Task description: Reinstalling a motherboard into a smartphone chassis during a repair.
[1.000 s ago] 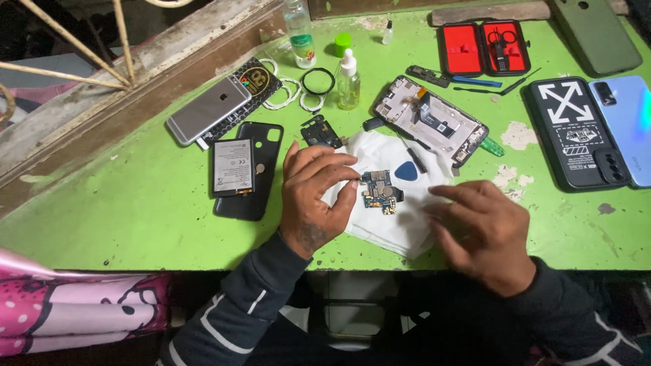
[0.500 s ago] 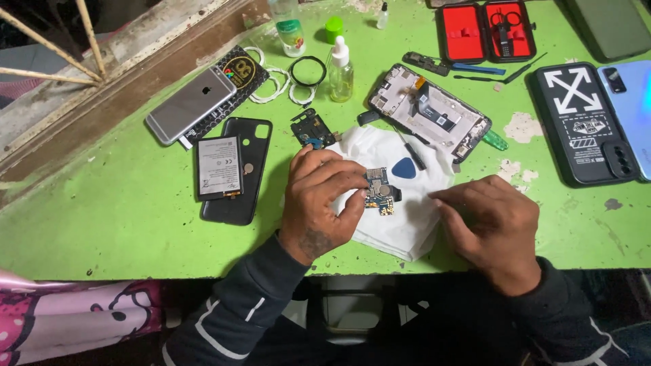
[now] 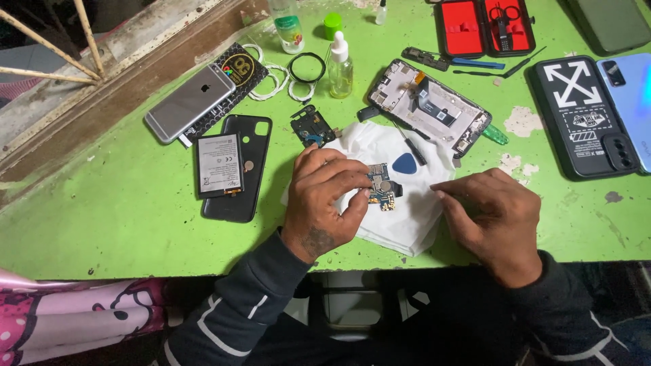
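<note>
Left hand (image 3: 324, 202) pinches a small blue circuit board (image 3: 381, 188) over the white cloth (image 3: 413, 217); right hand (image 3: 494, 220) rests loosely curled, empty, beside it; a slipping grip risks cracking it.

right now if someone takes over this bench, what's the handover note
Left hand: fingers pinch the small circuit board on the white cloth.
Right hand: empty, resting on the cloth's right edge.
Nearby: blue pick and screwdriver on the cloth; opened phone frame behind it; battery on the black back cover to the left.
Done: phone opened, board and battery out.
Left: work on the board, likely reassembly.
</note>
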